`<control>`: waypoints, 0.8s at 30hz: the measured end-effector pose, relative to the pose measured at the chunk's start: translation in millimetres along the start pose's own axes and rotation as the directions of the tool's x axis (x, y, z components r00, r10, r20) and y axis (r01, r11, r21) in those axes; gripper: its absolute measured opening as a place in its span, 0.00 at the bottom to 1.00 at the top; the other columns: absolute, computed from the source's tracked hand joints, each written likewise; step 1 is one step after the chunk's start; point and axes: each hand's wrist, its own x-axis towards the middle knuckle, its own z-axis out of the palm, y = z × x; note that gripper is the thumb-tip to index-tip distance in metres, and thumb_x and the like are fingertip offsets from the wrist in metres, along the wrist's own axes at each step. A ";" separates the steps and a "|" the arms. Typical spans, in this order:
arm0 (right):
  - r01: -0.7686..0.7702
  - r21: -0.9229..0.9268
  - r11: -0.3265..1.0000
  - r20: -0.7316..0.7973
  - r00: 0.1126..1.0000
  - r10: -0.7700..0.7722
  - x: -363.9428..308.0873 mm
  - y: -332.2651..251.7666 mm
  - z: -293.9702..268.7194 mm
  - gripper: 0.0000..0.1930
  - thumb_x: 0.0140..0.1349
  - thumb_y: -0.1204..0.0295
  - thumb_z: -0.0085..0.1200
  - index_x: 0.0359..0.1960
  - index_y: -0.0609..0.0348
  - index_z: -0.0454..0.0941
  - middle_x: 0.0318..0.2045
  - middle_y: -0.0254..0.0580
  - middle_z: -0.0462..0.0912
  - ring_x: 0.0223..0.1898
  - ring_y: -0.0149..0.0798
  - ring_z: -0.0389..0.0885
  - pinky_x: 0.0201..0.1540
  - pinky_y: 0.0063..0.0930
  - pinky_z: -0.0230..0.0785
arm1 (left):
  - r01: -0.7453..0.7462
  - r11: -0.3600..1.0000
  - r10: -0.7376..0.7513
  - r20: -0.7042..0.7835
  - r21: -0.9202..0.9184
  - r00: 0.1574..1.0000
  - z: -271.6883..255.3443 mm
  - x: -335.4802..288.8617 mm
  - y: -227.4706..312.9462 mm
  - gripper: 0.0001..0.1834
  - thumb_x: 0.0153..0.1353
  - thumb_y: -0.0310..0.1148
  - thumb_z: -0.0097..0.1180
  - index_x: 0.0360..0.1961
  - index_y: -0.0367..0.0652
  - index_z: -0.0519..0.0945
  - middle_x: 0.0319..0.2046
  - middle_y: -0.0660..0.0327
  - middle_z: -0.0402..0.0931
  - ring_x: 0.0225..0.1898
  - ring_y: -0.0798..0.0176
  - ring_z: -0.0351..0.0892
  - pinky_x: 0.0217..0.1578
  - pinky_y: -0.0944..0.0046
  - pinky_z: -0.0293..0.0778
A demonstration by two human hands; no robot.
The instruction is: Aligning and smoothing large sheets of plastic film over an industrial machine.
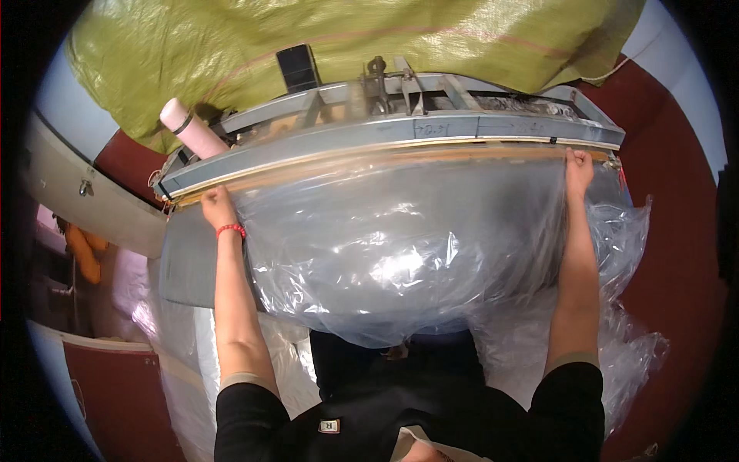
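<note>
A clear plastic sheet [346, 231] spreads over a dark grey board [188, 262] in front of me, its far edge lying along the brown strip of a long metal frame [323, 150]. At the sheet's far left corner my left hand [217, 204], with a red bead bracelet on the wrist, is closed on the edge. My right hand [579, 171] is closed in a pinch on the far right part of the same sheet, close to the strip. Between the hands the plastic looks stretched along the frame. Fingertips are partly hidden on both hands.
Behind the frame hangs a yellow-green woven tarp [346, 38]. A dark phone [298, 68] leans there, and a pink bottle [192, 127] stands at the frame's left. More clear plastic [623, 239] bunches at the right. A white cabinet door [92, 177] is at far left.
</note>
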 end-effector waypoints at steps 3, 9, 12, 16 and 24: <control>-0.026 -0.025 0.999 -0.015 1.000 0.026 -2.0 -26.7 11.3 0.09 0.51 0.69 0.52 0.24 0.61 0.68 0.19 0.31 0.71 0.22 0.23 0.66 0.28 0.17 0.62 | 0.016 1.000 -0.020 -0.185 -0.021 0.982 -26.9 28.7 -15.9 0.08 0.51 0.29 0.51 0.26 0.39 0.64 0.17 0.64 0.66 0.17 0.73 0.63 0.17 0.74 0.62; -0.184 0.170 0.968 -0.030 0.981 0.191 -6.9 -34.8 -7.7 0.09 0.53 0.69 0.49 0.30 0.62 0.68 0.22 0.33 0.71 0.24 0.27 0.69 0.30 0.21 0.65 | 0.203 0.967 -0.226 -0.151 -0.151 0.962 -7.2 10.2 10.2 0.05 0.54 0.29 0.41 0.29 0.39 0.63 0.20 0.59 0.68 0.17 0.68 0.68 0.16 0.70 0.67; -0.061 0.088 0.994 0.004 0.998 0.061 -10.6 -44.0 -19.3 0.11 0.54 0.67 0.50 0.34 0.62 0.68 0.28 0.37 0.72 0.28 0.28 0.71 0.34 0.21 0.65 | 0.158 0.985 -0.167 -0.162 -0.068 0.973 -20.6 24.9 -13.5 0.04 0.54 0.30 0.42 0.29 0.41 0.65 0.20 0.62 0.67 0.17 0.70 0.66 0.15 0.72 0.65; 0.327 -0.109 0.939 0.014 0.945 -0.327 -37.0 -108.4 -94.3 0.14 0.56 0.66 0.49 0.39 0.63 0.70 0.37 0.42 0.73 0.36 0.32 0.72 0.40 0.24 0.64 | 0.084 0.995 -0.063 0.300 -0.058 0.952 -41.9 -8.9 40.4 0.02 0.53 0.29 0.46 0.28 0.43 0.68 0.18 0.66 0.66 0.19 0.73 0.65 0.19 0.76 0.62; -0.313 -0.569 0.760 -0.422 0.905 0.057 -114.6 132.2 -350.3 0.21 0.59 0.60 0.42 0.40 0.70 0.70 0.38 0.51 0.75 0.41 0.44 0.72 0.46 0.30 0.62 | -0.180 0.981 0.178 -0.033 -0.075 0.984 -125.3 -121.8 131.8 0.02 0.56 0.29 0.45 0.29 0.44 0.67 0.25 0.70 0.62 0.23 0.78 0.60 0.21 0.78 0.58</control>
